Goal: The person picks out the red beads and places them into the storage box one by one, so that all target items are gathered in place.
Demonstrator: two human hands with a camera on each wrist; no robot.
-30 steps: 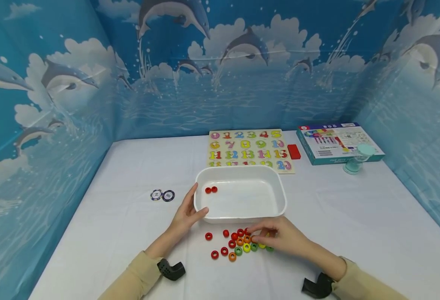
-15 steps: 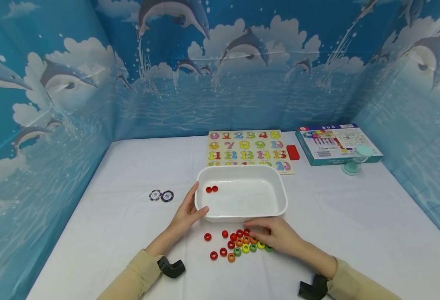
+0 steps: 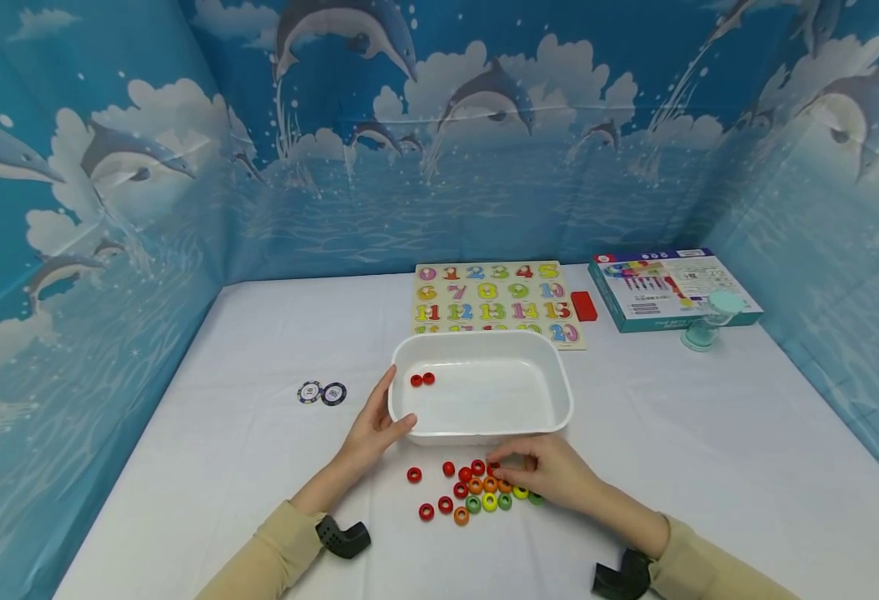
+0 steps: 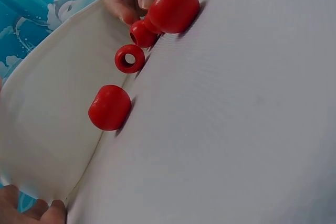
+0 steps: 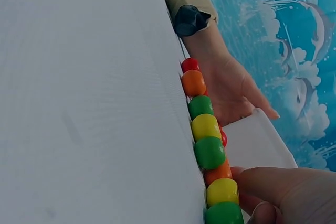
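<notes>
My left hand (image 3: 367, 432) holds the left end of a white plastic tray (image 3: 499, 396), its thumb over the near rim and its fingers along the side wall. Two red beads (image 3: 422, 379) lie in the tray's left part. In front of it, several red, orange, yellow and green beads with holes sit on the cloth, including a yellow bead (image 3: 489, 502) and a loose red bead (image 3: 414, 475). My right hand (image 3: 551, 471) pinches a red bead (image 3: 494, 469) at the group's back, with thumb and forefinger partly covering it. Other beads are partly hidden under that hand.
Behind the tray lies a number board (image 3: 487, 292) with a red block (image 3: 583, 306) beside it. A boxed set (image 3: 671, 287) and a small sand timer (image 3: 711, 321) stand back right. Two poker chips (image 3: 322, 393) lie left. A dolphin curtain (image 3: 439, 200) surrounds the table.
My right hand has shifted slightly left, from the orange beads to a red bead at the back of the group. My left hand stays on the tray.
</notes>
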